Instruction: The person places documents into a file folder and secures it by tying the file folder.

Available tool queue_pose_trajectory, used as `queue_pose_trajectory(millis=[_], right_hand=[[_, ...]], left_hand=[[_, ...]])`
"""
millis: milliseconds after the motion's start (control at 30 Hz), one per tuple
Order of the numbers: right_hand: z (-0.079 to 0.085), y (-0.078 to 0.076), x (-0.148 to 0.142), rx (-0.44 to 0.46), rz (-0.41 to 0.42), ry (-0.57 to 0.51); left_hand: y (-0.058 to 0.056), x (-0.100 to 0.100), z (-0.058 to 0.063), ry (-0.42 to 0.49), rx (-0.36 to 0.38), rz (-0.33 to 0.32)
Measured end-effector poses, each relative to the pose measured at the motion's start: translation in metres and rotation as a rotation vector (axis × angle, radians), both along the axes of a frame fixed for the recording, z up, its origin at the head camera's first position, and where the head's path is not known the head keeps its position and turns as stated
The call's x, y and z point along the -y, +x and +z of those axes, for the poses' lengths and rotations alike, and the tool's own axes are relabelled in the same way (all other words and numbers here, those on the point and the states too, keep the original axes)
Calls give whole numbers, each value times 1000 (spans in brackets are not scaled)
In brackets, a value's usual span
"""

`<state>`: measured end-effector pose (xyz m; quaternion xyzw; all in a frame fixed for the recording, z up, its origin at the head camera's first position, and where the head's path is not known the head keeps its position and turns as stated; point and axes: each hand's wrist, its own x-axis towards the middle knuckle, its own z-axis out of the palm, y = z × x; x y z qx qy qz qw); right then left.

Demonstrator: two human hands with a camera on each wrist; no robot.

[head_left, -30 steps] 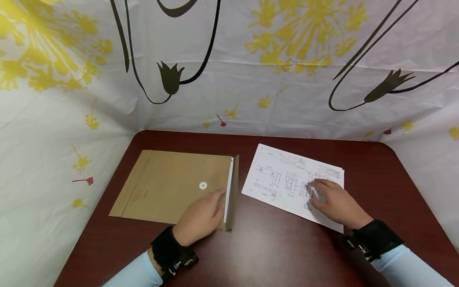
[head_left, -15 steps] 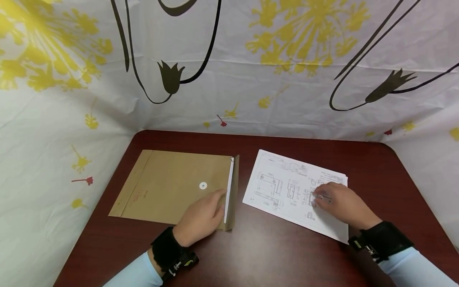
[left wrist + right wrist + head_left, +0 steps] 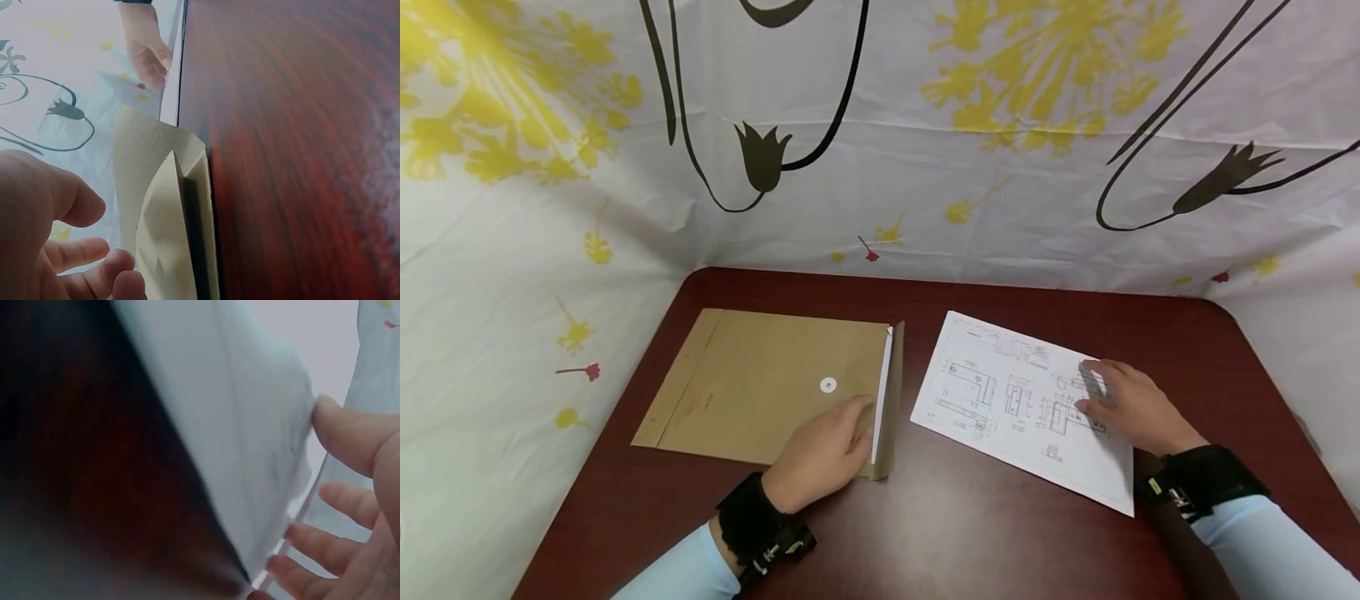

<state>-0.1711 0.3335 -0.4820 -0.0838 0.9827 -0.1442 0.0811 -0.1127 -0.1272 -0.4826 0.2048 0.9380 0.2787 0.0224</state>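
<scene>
In the head view a brown paper document envelope [image 3: 775, 367] with a white round button lies at the left, its flap raised along the right side and a white strip showing at its mouth. My left hand [image 3: 820, 454] rests on its lower right part near the mouth. The left wrist view has the envelope's gaping mouth [image 3: 194, 206] beside loosely bent fingers. A stack of white sheets with printed technical drawings [image 3: 1000, 392] lies at the right. My right hand [image 3: 1138, 408] touches its right part; in the right wrist view the thumb [image 3: 347, 434] meets the paper [image 3: 206, 387] near its edge.
Both things lie on a dark red-brown wooden table [image 3: 970, 533] with rounded far corners. A white patterned cloth [image 3: 880, 150] hangs behind and around the table. Black straps with small cameras [image 3: 1206, 483] circle both wrists.
The sheets have shifted towards me and a little to the right with my right hand, which then slides further right over them. My left hand stays in place on the envelope.
</scene>
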Motion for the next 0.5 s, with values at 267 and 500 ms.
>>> queue_pose_trajectory(millis=[267,500], right_hand=[[7,3,-3,25,-34,88],[11,12,0,29,-26,81]], left_hand=[[0,-2,0,-20,-12,14],[0,-3,-1,-26,-74,1]])
